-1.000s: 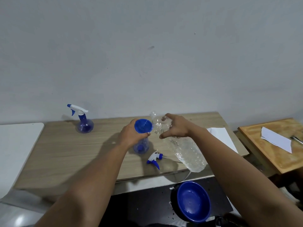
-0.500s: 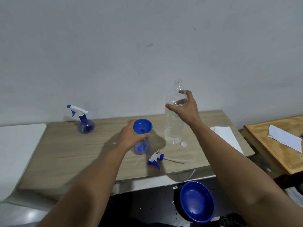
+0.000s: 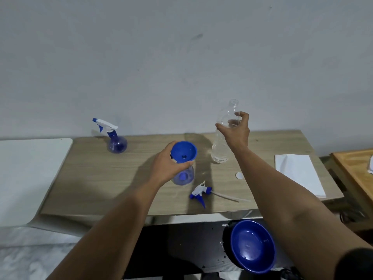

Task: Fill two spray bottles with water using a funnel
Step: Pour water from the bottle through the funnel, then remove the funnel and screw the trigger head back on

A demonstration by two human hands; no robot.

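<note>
My left hand (image 3: 164, 167) grips the blue funnel (image 3: 183, 151), which sits in the neck of an open blue spray bottle (image 3: 185, 177) at the middle of the wooden table (image 3: 96, 178). Its white-and-blue spray head (image 3: 199, 194) lies on the table just in front. To the right, my right hand (image 3: 236, 135) is wrapped around the upper part of a clear water bottle (image 3: 219, 151) that stands upright and uncapped on the table. The bottle's white cap (image 3: 239, 175) lies nearby. A second spray bottle (image 3: 117, 144), with its head on, stands at the back left.
A white sheet of paper (image 3: 298, 174) lies at the table's right end. A blue bowl (image 3: 252, 245) sits on the dark floor below the front edge. A white surface (image 3: 30, 178) adjoins on the left and an orange wooden board (image 3: 355, 170) on the right.
One second ago the water bottle was tipped with its mouth at the funnel. My right hand has swung it upright and set it on the table to the funnel's right. My left hand stayed put.
</note>
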